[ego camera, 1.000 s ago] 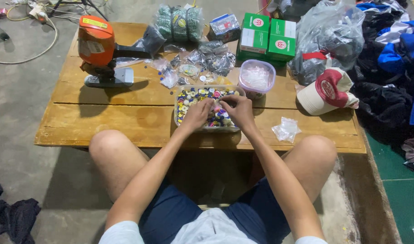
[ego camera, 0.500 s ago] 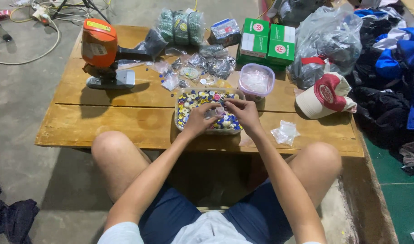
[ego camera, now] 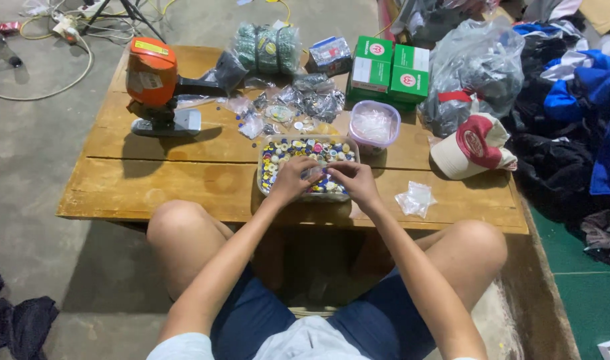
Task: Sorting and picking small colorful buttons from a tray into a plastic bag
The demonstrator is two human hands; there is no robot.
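Note:
A clear shallow tray point(ego camera: 267, 148) full of small colourful buttons sits near the front of a low wooden table point(ego camera: 158, 180). Both my hands rest in the tray over the buttons. My left hand point(ego camera: 293, 177) has its fingers curled down among them. My right hand point(ego camera: 353, 179) meets it at the fingertips, pinching something small that I cannot make out. My bare knees flank the table's front edge.
An orange machine point(ego camera: 155, 87) stands at the back left. Behind the tray lie small plastic bags point(ego camera: 305, 107), a lidded tub point(ego camera: 373, 124), green boxes point(ego camera: 391, 70), a big bag point(ego camera: 475, 67) and a cap point(ego camera: 475, 147). A crumpled bag point(ego camera: 415, 199) lies right. Clothes pile at right; cables on the floor.
My hands have drawn closer together over the tray's front half, fingertips now meeting. Nothing else on the table has moved.

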